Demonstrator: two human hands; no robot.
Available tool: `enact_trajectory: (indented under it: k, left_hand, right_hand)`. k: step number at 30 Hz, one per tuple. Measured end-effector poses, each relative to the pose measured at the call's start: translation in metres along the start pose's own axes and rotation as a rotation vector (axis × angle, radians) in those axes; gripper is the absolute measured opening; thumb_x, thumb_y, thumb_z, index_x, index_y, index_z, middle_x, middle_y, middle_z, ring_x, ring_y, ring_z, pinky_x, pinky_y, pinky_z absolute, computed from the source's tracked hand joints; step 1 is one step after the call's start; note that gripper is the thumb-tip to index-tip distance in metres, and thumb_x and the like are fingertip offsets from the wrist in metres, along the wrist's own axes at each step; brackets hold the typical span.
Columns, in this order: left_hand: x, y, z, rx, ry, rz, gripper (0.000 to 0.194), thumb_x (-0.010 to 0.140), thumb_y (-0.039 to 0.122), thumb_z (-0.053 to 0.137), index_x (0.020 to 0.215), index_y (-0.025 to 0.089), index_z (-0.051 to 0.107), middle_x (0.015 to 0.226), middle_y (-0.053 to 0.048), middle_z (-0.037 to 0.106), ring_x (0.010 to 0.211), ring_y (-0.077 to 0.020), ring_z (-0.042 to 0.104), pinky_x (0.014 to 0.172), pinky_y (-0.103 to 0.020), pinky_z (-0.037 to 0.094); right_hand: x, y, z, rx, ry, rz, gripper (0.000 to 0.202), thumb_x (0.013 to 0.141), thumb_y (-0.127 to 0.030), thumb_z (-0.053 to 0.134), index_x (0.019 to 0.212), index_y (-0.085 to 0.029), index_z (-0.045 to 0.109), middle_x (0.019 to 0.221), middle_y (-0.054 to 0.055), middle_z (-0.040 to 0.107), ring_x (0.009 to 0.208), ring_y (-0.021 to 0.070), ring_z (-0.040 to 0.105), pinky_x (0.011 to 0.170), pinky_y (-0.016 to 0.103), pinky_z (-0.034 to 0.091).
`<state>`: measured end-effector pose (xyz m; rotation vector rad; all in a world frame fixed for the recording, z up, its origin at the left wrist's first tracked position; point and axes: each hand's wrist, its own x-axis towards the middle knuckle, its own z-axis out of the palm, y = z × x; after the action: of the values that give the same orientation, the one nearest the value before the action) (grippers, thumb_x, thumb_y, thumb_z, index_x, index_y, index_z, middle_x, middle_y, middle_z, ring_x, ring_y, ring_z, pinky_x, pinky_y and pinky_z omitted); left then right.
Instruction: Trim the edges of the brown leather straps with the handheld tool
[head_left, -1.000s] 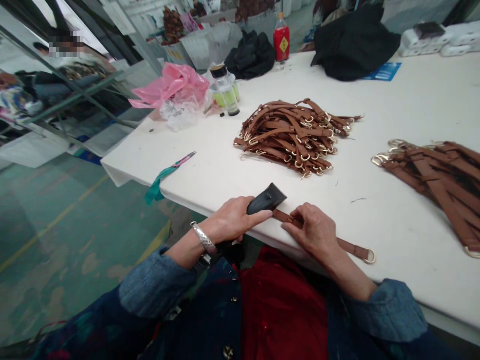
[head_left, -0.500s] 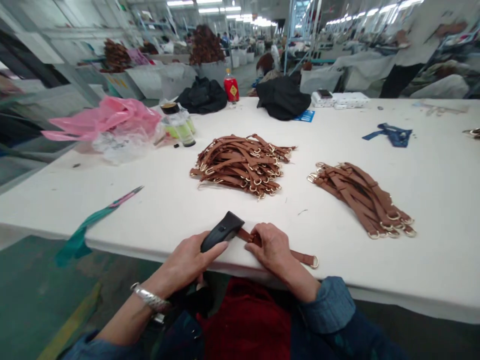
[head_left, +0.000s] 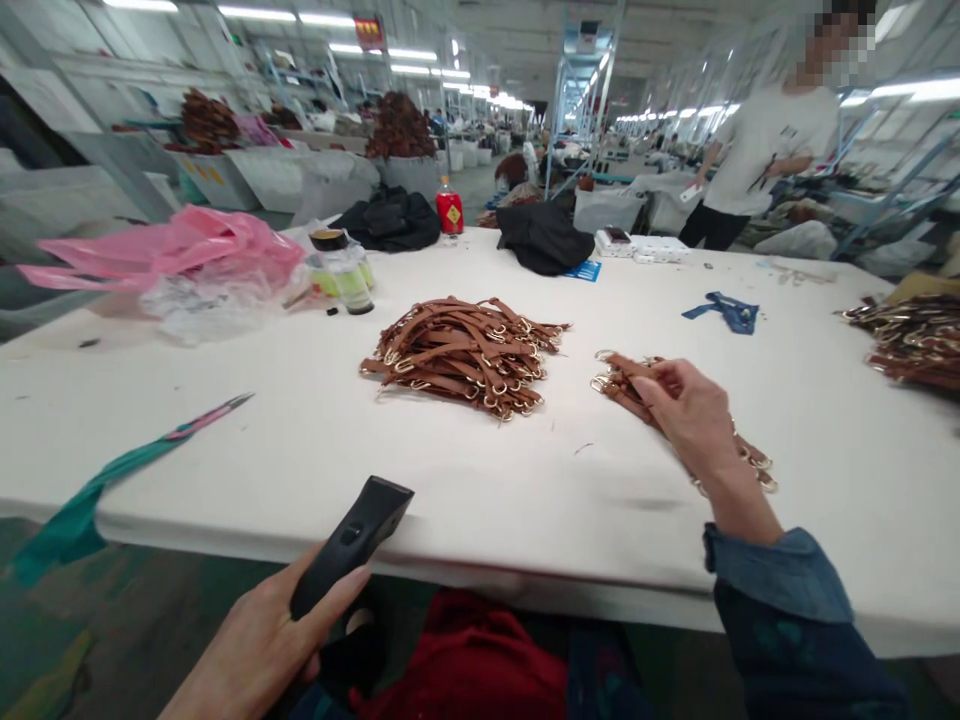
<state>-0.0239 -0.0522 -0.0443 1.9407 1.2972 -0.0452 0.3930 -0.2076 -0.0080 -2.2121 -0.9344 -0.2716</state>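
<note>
The strap [head_left: 624, 366] lies on top of the small pile [head_left: 634, 403], right of centre on the counter [head_left: 480, 500]. The right hand [head_left: 694, 420] pinches it between thumb and bent fingers near its ringed end, a hold that seems meant to pick out one piece without disturbing the rest; how firm it is, I cannot tell. The left hand [head_left: 259, 635] grips the clipper [head_left: 352, 540] over the counter's near edge, head forward and thumb along the side, probably so the tool stays aimed and ready. The big pile [head_left: 457, 352] sits mid-counter, apart from the small one, which likely keeps two lots from mixing. The snips [head_left: 214, 415], tied to a teal cloth [head_left: 82, 510], lie to the left, perhaps so they are easily found. The pink bag [head_left: 180, 245] and jars [head_left: 351, 275] stand farther back, leaving working room.
</note>
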Motion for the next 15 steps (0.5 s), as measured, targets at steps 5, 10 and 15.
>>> enact_trajectory:
  k: [5, 10, 15]
  left_hand:
    - [-0.003, 0.003, 0.003, -0.058, 0.008, 0.041, 0.061, 0.076, 0.066, 0.047, 0.111, 0.017, 0.054, 0.054, 0.003, 0.059, 0.045, -0.0213, 0.058, 0.051, -0.030, 0.045]
    - [-0.006, 0.007, 0.004, -0.058, 0.035, 0.062, 0.062, 0.079, 0.064, 0.045, 0.117, 0.015, 0.052, 0.057, 0.002, 0.060, 0.044, -0.0206, 0.059, 0.048, -0.028, 0.045]
    - [-0.007, 0.006, 0.008, -0.097, 0.031, 0.055, 0.063, 0.078, 0.064, 0.046, 0.119, 0.017, 0.053, 0.065, 0.000, 0.065, 0.042, -0.0197, 0.059, 0.045, -0.028, 0.045]
  right_hand:
    - [0.042, 0.041, -0.025, -0.196, 0.067, 0.118, 0.045, 0.074, -0.051, 0.060, 0.105, -0.017, 0.062, 0.092, 0.019, 0.063, 0.084, 0.0322, 0.056, 0.065, 0.044, 0.033]
    - [0.034, 0.025, 0.025, -0.172, -0.047, -0.038, 0.052, 0.081, -0.046, 0.052, 0.115, -0.008, 0.059, 0.109, 0.028, 0.057, 0.101, 0.0345, 0.052, 0.074, 0.045, 0.035]
    - [0.005, -0.055, 0.110, -0.011, -0.297, -0.220, 0.032, 0.086, -0.039, 0.050, 0.110, -0.022, 0.061, 0.104, 0.006, 0.065, 0.085, 0.0163, 0.060, 0.077, 0.029, 0.044]
